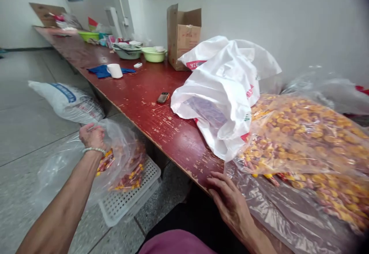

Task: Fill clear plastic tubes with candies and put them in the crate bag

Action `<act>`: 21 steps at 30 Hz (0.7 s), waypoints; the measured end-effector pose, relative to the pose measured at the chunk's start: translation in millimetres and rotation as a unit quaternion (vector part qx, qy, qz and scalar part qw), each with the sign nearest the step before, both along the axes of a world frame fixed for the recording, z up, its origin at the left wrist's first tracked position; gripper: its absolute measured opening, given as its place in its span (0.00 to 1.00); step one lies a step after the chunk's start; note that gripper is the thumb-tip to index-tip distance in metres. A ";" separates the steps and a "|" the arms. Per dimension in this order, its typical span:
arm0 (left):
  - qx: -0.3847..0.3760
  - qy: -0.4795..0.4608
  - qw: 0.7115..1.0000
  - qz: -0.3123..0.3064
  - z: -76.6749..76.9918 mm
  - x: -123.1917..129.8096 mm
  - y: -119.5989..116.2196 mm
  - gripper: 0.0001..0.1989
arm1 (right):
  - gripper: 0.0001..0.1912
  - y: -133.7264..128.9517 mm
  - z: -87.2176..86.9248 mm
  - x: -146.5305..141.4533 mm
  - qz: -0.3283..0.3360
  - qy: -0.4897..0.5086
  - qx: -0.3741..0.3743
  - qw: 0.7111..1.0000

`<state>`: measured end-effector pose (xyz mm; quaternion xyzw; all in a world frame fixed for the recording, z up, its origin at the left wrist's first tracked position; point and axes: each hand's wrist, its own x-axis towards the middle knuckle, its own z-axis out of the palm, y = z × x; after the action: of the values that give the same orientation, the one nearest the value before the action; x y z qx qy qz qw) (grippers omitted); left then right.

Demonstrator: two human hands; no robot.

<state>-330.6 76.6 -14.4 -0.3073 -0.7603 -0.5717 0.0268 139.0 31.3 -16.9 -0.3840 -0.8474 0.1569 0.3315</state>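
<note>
My left hand (93,136), with a beaded bracelet at the wrist, is closed at the upper edge of a clear plastic bag (66,173). Its fingers are curled on the film. Small yellow and red pieces (134,173) lie inside this bag, which rests on a white perforated crate (115,206) below the table. My right hand (227,194) lies at the front edge of the red table (161,125), fingers stretched out and holding nothing. Beside it, a large clear bag (302,138) full of similar yellow and red pieces spreads over the table.
A crumpled white sack (221,88) lies near the large bag. Farther back are a small phone-like device (163,97), a white mug (115,70) on blue cloth, green basins (154,55) and an open cardboard box (186,40). A filled white sack (67,102) lies left of the table.
</note>
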 end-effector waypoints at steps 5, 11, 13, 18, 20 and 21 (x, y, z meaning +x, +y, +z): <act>0.030 -0.023 0.970 -0.240 10.7 119.5 55.3 0.11 | 0.15 42.8 18.2 -22.9 0.025 0.014 0.017 0.999; -0.118 0.148 0.871 -0.453 25.4 253.5 146.3 0.23 | 0.22 171.7 46.4 -58.9 -0.102 -0.158 0.018 0.982; -0.133 0.179 0.866 -0.449 29.7 272.8 181.1 0.30 | 0.24 215.2 49.4 -60.0 -0.132 -0.186 0.017 0.973; -0.223 0.231 0.851 -0.415 21.3 279.8 237.4 0.39 | 0.30 272.7 40.2 -43.0 -0.184 -0.229 0.017 0.956; -0.244 0.249 0.843 -0.410 13.5 275.5 241.7 0.38 | 0.30 277.3 33.6 -37.8 -0.184 -0.248 0.017 0.951; -0.246 0.259 0.837 -0.414 9.9 273.5 240.6 0.38 | 0.29 277.7 31.0 -36.6 -0.183 -0.258 0.016 0.949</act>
<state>-57.1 317.1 -4.6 -0.7269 -0.6430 -0.2227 -0.0927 102.4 309.1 14.1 -0.5546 -0.8214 -0.0244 0.1311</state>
